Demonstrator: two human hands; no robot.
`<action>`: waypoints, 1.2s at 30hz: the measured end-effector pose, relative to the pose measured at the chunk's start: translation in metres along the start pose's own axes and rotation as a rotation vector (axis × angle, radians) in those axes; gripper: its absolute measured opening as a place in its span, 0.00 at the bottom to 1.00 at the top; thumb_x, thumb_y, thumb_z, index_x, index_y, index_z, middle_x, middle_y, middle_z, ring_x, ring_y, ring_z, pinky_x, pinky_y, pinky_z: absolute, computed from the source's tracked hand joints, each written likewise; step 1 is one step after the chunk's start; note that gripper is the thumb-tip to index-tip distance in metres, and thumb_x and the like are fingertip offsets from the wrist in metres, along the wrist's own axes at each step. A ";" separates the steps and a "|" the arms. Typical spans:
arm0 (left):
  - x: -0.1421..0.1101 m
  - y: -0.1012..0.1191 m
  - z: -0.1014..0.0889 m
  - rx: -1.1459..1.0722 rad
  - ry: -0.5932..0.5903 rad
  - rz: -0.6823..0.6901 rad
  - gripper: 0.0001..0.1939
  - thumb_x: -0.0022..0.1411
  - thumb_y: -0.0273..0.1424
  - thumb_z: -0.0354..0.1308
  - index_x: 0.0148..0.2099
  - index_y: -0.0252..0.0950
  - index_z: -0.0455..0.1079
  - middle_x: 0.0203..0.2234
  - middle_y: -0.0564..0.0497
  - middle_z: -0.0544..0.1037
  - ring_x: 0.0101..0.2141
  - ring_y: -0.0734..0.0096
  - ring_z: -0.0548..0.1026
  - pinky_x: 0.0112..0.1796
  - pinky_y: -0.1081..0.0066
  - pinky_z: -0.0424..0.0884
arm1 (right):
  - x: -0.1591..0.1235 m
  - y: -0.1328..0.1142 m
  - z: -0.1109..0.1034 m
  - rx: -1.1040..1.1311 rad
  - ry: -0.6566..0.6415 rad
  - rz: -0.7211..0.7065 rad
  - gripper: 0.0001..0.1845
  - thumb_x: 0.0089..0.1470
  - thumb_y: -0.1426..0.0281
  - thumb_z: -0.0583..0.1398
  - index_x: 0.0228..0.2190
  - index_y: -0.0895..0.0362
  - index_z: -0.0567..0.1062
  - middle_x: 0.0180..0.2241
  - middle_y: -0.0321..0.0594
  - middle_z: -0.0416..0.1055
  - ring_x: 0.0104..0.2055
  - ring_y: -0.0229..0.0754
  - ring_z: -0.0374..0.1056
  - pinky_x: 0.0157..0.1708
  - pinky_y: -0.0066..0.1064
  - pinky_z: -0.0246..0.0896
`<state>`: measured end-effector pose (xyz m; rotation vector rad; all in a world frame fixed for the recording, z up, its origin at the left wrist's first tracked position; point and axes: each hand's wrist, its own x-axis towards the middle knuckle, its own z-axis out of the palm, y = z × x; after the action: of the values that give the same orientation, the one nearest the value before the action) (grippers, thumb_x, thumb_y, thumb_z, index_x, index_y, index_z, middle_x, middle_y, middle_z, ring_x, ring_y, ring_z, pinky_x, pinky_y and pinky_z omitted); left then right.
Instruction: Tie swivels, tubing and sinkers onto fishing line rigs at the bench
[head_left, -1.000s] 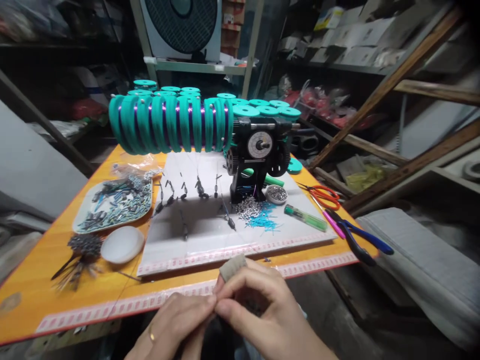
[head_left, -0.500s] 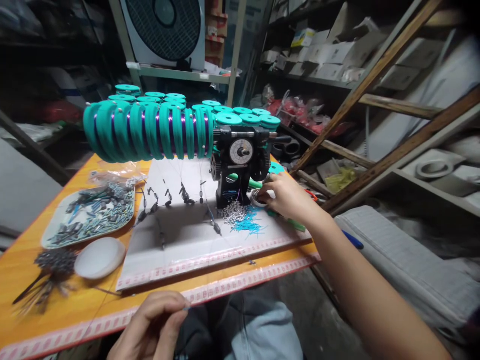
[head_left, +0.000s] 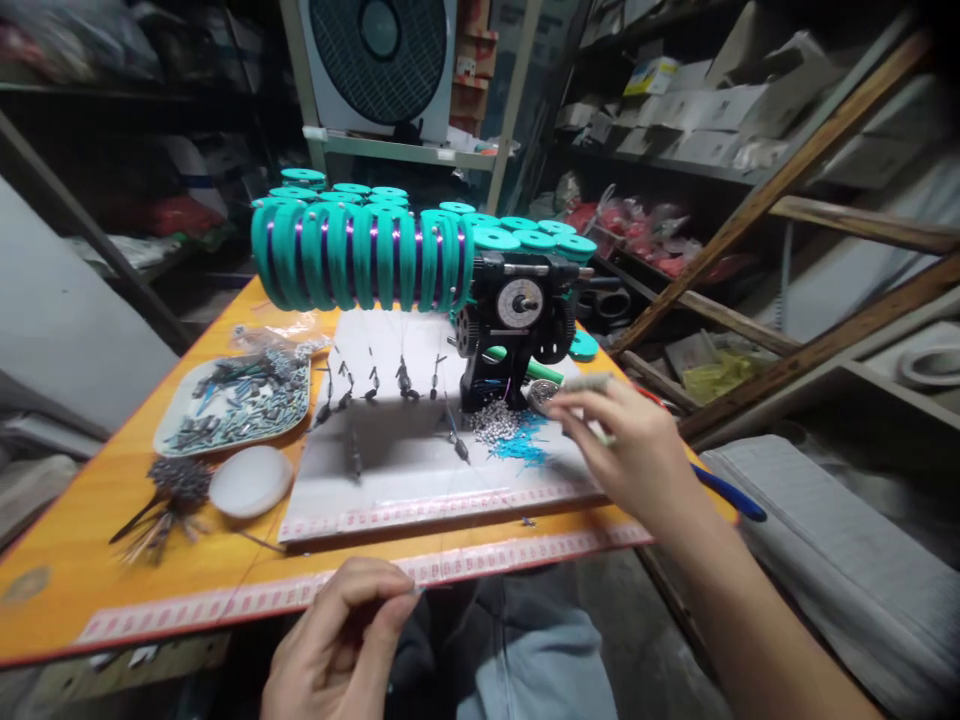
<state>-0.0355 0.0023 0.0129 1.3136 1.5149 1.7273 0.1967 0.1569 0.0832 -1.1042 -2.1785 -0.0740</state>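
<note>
Left hand (head_left: 341,635): pinching tiny bluish piece (head_left: 419,590) | right hand (head_left: 634,440): beside metal-bits dish (head_left: 532,400), grip unclear | best: light, steady pinch

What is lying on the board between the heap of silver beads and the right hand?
In the head view, blue pieces lie between the silver beads and the right hand; the round dish sits just behind them.

Pale blue trousers (head_left: 517,655), bare forearm (head_left: 739,605)

No legible text; dial (head_left: 508,302) on black machine (head_left: 493,375): markings too small to read; tape (head_left: 202,602) along table (head_left: 82,555) edge: red print, illegible.
</note>
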 end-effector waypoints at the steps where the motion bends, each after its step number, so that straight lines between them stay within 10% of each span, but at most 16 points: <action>1: 0.000 0.001 0.000 0.002 -0.010 0.009 0.05 0.59 0.26 0.64 0.33 0.43 0.76 0.27 0.57 0.80 0.26 0.75 0.79 0.26 0.84 0.74 | -0.010 -0.019 -0.002 0.077 0.001 -0.026 0.05 0.60 0.73 0.61 0.35 0.58 0.79 0.36 0.45 0.75 0.39 0.45 0.72 0.39 0.35 0.70; 8: -0.001 0.006 -0.001 0.058 -0.098 0.108 0.09 0.59 0.21 0.62 0.36 0.42 0.74 0.28 0.55 0.79 0.29 0.72 0.80 0.26 0.82 0.74 | -0.061 -0.105 0.006 0.625 -0.053 0.063 0.08 0.55 0.79 0.66 0.36 0.55 0.79 0.33 0.37 0.75 0.35 0.37 0.73 0.35 0.25 0.70; 36: 0.006 0.016 -0.011 -0.037 -0.261 0.190 0.14 0.57 0.17 0.65 0.38 0.42 0.78 0.26 0.57 0.83 0.26 0.73 0.79 0.29 0.77 0.76 | -0.050 -0.108 0.011 0.798 -0.268 0.172 0.08 0.53 0.66 0.70 0.26 0.55 0.79 0.28 0.35 0.76 0.30 0.36 0.72 0.29 0.23 0.66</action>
<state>-0.0444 -0.0018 0.0305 1.6364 1.2403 1.6105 0.1324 0.0572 0.0708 -0.8397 -2.0070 0.9810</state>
